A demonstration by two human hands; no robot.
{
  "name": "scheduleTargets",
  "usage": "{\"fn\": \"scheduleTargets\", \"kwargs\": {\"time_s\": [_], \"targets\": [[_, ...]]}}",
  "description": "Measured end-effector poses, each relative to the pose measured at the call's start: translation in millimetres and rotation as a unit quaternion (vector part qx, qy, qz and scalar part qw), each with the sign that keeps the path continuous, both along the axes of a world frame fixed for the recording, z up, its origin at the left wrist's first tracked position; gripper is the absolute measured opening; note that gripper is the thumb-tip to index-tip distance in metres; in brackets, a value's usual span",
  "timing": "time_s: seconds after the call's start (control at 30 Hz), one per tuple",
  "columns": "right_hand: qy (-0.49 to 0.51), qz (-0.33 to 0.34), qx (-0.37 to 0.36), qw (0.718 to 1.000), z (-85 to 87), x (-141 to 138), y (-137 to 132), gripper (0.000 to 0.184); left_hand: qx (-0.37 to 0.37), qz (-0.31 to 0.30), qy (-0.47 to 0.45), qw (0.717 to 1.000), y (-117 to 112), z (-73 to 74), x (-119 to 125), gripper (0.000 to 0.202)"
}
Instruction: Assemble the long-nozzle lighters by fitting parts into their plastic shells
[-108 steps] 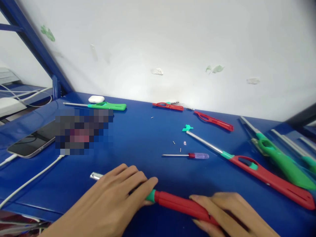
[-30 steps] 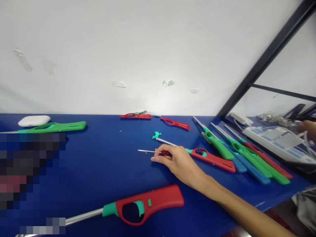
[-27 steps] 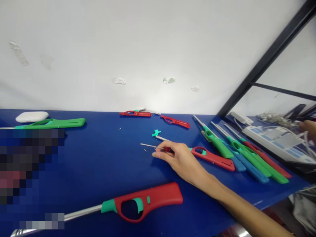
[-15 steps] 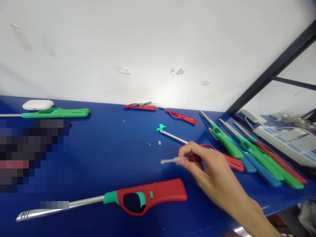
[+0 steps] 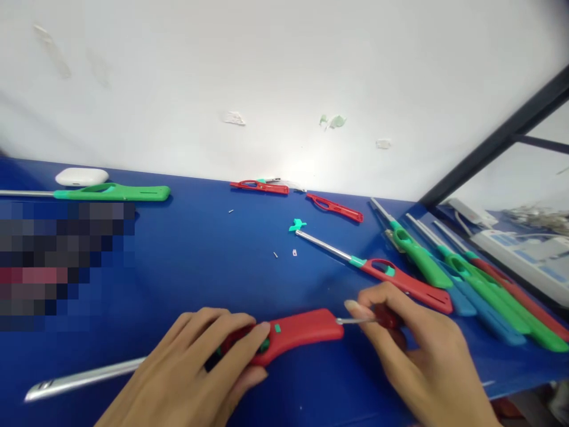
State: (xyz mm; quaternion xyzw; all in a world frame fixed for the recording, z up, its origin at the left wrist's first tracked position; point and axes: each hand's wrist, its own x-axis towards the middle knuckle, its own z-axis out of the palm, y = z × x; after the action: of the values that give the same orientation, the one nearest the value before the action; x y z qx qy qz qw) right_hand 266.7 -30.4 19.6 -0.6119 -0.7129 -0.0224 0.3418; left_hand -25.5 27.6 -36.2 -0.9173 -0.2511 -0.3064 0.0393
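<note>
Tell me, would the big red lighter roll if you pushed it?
Probably not: the red lighter looks flat-sided, so it should slide rather than roll. Its long metal tube looks stiff, not floppy. The left hand resting on it likely steadies it.

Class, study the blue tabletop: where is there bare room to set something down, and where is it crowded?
Widest bare patch: the blue tabletop between the green long-nosed lighter, the left hand gripping a red plastic lighter, and the tiny screws. Crowded: the right side, where green, blue and red lighters lie packed beside the right hand holding a red-handled screwdriver.
</note>
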Motion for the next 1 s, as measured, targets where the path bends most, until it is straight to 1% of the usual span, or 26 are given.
{"fn": "scheduleTargets", "kwargs": {"time_s": [0.07, 0.13, 0.2, 0.23, 0.33, 0.43, 0.57, 0.67, 0.73, 0.87, 1.0], "targets": [[0.010, -0.001, -0.003, 1.000, -1.7, -0.8, -1.2, 0.025, -0.014, 0.017, 0.030, 0.999, -1.5, -4.7, -4.7, 0.047], [0.014, 0.008, -0.007, 1.000, -3.8, -1.3, -0.6, 0.025, -0.057, 0.037, 0.059, 0.996, -2.4, -8.7, -8.5, 0.062], [0.019, 0.010, -0.007, 1.000, -6.5, -1.9, 2.0, 0.024, -0.089, 0.045, 0.072, 0.992, -2.1, -10.1, -8.3, 0.069], [0.021, 0.008, -0.009, 1.000, -8.1, -2.4, 3.8, 0.023, -0.089, 0.041, 0.071, 0.993, -1.5, -9.8, -6.6, 0.065], [0.020, 0.012, -0.014, 1.000, -12.7, -4.6, 9.1, 0.020, -0.068, 0.029, 0.049, 0.996, 0.9, -6.4, 0.9, 0.041], [0.019, 0.034, -0.025, 0.999, -16.6, -5.9, 11.9, 0.018, -0.064, 0.031, 0.011, 0.997, 3.1, -2.0, 6.2, 0.033], [0.022, 0.054, -0.031, 0.998, -20.5, -4.9, 11.6, 0.016, -0.059, 0.023, 0.035, 0.997, 3.8, 1.8, 7.5, 0.035], [0.006, 0.062, -0.036, 0.997, -21.3, -5.6, 11.6, 0.015, -0.063, 0.028, 0.032, 0.997, 3.3, 1.8, 7.6, 0.036], [-0.012, 0.074, -0.034, 0.997, -20.4, -7.3, 12.2, 0.017, -0.058, 0.030, 0.033, 0.997, 3.0, 0.9, 7.1, 0.038], [-0.056, 0.082, -0.006, 0.995, -18.0, -10.4, 12.9, 0.026, -0.025, 0.016, 0.097, 0.995, 0.7, -3.4, 0.2, 0.045], [-0.082, 0.077, 0.015, 0.993, -17.8, -10.2, 12.4, 0.028, -0.039, 0.024, 0.148, 0.988, -2.7, -9.1, -7.3, 0.052]]}}
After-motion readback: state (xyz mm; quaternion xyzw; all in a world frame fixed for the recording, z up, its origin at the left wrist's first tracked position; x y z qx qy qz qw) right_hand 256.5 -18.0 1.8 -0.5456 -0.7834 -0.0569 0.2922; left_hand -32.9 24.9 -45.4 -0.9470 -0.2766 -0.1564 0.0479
